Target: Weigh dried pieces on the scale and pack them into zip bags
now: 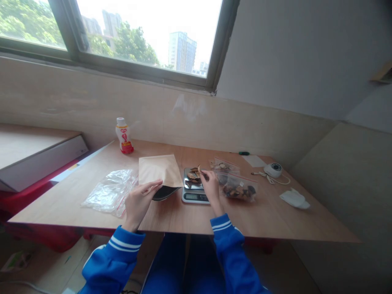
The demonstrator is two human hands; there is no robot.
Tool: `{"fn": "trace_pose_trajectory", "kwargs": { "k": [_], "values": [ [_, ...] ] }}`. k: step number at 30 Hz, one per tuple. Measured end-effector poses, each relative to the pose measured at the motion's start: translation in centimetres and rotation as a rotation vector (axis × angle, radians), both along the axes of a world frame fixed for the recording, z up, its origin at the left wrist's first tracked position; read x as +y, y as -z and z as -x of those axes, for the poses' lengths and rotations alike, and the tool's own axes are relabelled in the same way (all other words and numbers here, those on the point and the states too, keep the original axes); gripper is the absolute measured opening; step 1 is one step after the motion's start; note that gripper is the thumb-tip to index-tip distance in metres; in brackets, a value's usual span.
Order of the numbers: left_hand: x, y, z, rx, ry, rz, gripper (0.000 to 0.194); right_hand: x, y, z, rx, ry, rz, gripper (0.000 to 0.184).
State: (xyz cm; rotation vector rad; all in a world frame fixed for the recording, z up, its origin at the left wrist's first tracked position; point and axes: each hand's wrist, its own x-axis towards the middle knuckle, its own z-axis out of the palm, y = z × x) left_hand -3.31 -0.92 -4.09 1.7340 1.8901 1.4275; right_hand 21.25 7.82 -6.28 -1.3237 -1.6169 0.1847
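Observation:
My left hand (141, 202) pinches the near edge of a cream paper sheet or envelope (159, 169), which is raised over a dark, flat thing (164, 193) I cannot identify. My right hand (210, 185) is above a digital kitchen scale (196, 197), its fingers closed on a thin brown dried slice (199, 169). More brown dried slices (192, 175) lie on the scale's silver plate. The digits on its display are too small to read. Right of the scale are a zip bag of dark dried pieces (240, 190) and a smaller bag of pale slices (225, 164).
Flat clear plastic bags (108, 192) lie at the left of the wooden table (177, 222). A red and white bottle (124, 136) stands at the back left. Toward the right are a white dome camera with cable (272, 170), a crumpled tissue (294, 199) and a white paper (254, 161).

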Motion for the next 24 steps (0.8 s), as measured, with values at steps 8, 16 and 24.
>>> {"fn": "trace_pose_trajectory", "kwargs": {
  "k": [8,16,24],
  "values": [
    [-0.2,0.3,0.2,-0.015,0.030,-0.011,0.027,0.8,-0.2,-0.8,0.029,-0.059,0.030,0.025],
    [0.4,2.3,0.2,-0.102,0.067,-0.056,0.025,-0.2,0.1,-1.5,-0.013,-0.047,-0.004,0.023],
    [0.4,5.0,-0.2,-0.111,0.043,-0.081,0.026,1.8,-0.7,-0.6,-0.179,-0.094,0.050,0.027]
  ]
}}
